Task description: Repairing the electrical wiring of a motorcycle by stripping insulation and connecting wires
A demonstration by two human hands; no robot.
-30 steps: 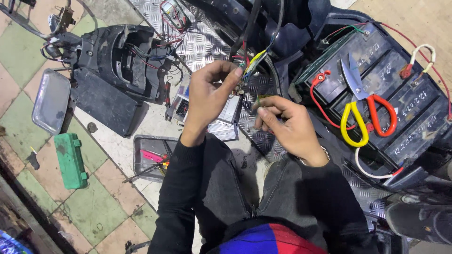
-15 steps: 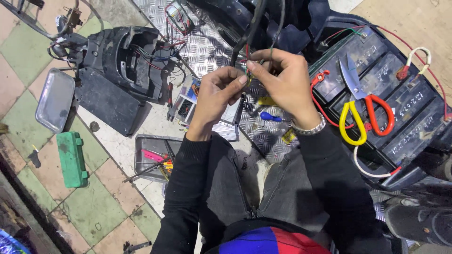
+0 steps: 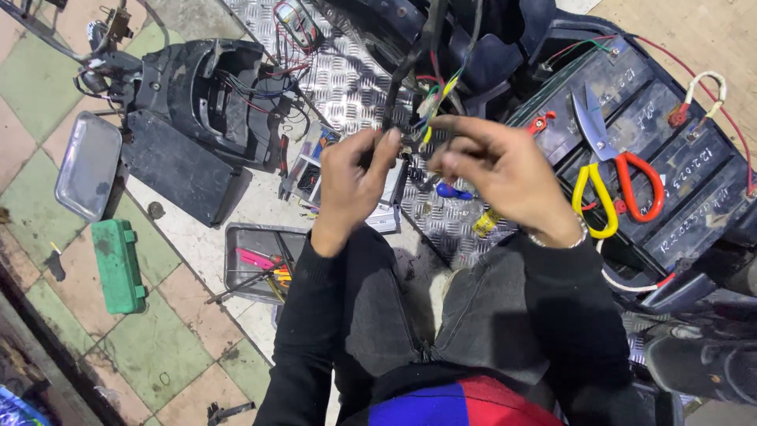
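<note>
My left hand (image 3: 352, 185) and my right hand (image 3: 498, 171) are raised side by side over my knees, both pinching at a bundle of coloured wires (image 3: 426, 110) that hangs from the dark scooter body above. The left fingers close on a dark wire end. The right fingers grip the yellow and green strands beside it. A white connector sits in the bundle just above my fingertips. What lies between the fingertips is blurred.
Scissors (image 3: 607, 170) with one yellow and one red handle lie on a row of black batteries (image 3: 678, 181) at right. A metal tray of tools (image 3: 256, 260), a green box (image 3: 117, 264), a mirror (image 3: 87, 164) and a black scooter panel (image 3: 193, 102) lie at left on the tiled floor.
Both hands rose from lap height toward the hanging wires. My right hand came up level with the left and closed on the wire bundle.
</note>
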